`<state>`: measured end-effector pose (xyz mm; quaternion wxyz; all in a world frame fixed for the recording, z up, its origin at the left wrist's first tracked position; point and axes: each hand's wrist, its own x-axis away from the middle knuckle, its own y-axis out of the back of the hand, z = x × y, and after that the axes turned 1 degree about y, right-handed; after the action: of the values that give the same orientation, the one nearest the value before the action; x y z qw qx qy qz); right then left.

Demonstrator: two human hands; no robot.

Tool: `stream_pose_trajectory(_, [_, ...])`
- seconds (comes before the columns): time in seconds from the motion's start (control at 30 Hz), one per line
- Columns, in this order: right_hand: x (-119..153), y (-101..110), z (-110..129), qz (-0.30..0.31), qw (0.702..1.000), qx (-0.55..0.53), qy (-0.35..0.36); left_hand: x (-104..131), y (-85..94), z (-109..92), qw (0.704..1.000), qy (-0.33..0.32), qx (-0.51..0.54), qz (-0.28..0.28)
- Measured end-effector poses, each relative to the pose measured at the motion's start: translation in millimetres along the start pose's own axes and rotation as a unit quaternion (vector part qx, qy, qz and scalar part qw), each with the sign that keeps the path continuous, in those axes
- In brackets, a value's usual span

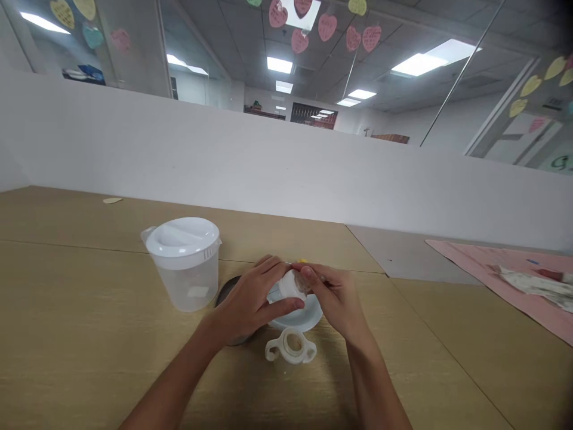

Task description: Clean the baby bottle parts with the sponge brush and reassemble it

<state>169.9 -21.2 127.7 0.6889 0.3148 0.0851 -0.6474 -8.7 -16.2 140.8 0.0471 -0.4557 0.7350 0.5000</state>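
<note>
Both hands meet over a pale blue bowl (295,319). My left hand (253,298) is closed around the left side of a small white round bottle collar (292,285) with a translucent end. My right hand (333,295) pinches the translucent end from the right, thumb on top. The collar is tilted, and my fingers hide part of it. Just in front of the bowl, a white two-handled bottle ring (290,346) rests on the table. A dark round dish (228,289) shows partly behind my left hand. A bit of something yellow (302,261) peeks out beyond my fingers.
A translucent pitcher (188,280) with a white lid stands to the left on the wooden table (89,334). At the right lies a pink cloth (474,260) with a whitish cloth (537,286) on it. A white wall (224,161) borders the table's back.
</note>
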Motion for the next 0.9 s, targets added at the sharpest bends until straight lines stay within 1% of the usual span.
stream_pose_trajectory(0.13, [-2.5,-4.8,-3.1,-0.008,0.999,-0.032,-0.017,-1.3,-0.9,6.6,1.0,-0.012,0.007,-0.015])
stream_pose_trajectory(0.33, [-4.8,-11.6,-6.0,-0.057,0.997,-0.036,-0.026,-2.4,-5.6,15.2,0.998,-0.019,0.035,-0.038])
stream_pose_trajectory(0.4, [-8.7,-8.7,-9.9,-0.093,0.991,-0.082,-0.045,-1.6,-4.2,16.2,0.995,-0.016,0.087,-0.038])
stream_pose_trajectory(0.47, [-14.1,-0.8,-15.7,-0.158,0.976,-0.135,-0.061,-0.7,-0.8,16.5,0.99,-0.011,0.136,-0.045])
stream_pose_trajectory(0.53, [-19.7,10.5,-23.6,-0.217,0.965,-0.131,-0.065,-0.9,1.9,17.4,0.991,0.01,0.125,-0.048])
stream_pose_trajectory(0.57, [-22.2,16.3,-28.7,-0.224,0.967,-0.101,-0.07,-1.6,1.9,18.7,0.995,0.029,0.091,-0.041])
stream_pose_trajectory(0.6, [-24.6,21.5,-34.8,-0.216,0.971,-0.06,-0.078,-2.6,0.4,20.7,0.997,0.05,0.048,-0.025])
stream_pose_trajectory(0.63, [-26.8,25.6,-42.0,-0.194,0.977,-0.01,-0.092,-3.8,-3.0,23.6,0.997,0.073,0.002,0.0])
stream_pose_trajectory(0.67, [-29.0,28.4,-50.3,-0.162,0.979,0.053,-0.108,-5.1,-8.2,27.4,0.994,0.094,-0.045,0.029])
stream_pose_trajectory(0.7, [-31.1,29.8,-59.7,-0.126,0.976,0.127,-0.125,-6.4,-15.1,31.9,0.988,0.113,-0.09,0.059])
stream_pose_trajectory(0.73, [-33.1,29.9,-70.0,-0.092,0.966,0.197,-0.143,-7.4,-23.2,36.9,0.979,0.127,-0.133,0.086])
stream_pose_trajectory(0.8, [-36.4,26.9,-92.1,-0.025,0.931,0.319,-0.174,-8.6,-40.7,46.7,0.957,0.143,-0.205,0.144])
stream_pose_trajectory(0.83, [-37.5,24.7,-103.0,0.016,0.917,0.354,-0.182,-8.6,-48.9,51.0,0.948,0.143,-0.227,0.17])
stream_pose_trajectory(0.9, [-38.3,20.2,-122.8,0.097,0.897,0.383,-0.195,-7.6,-62.0,57.1,0.935,0.144,-0.244,0.215])
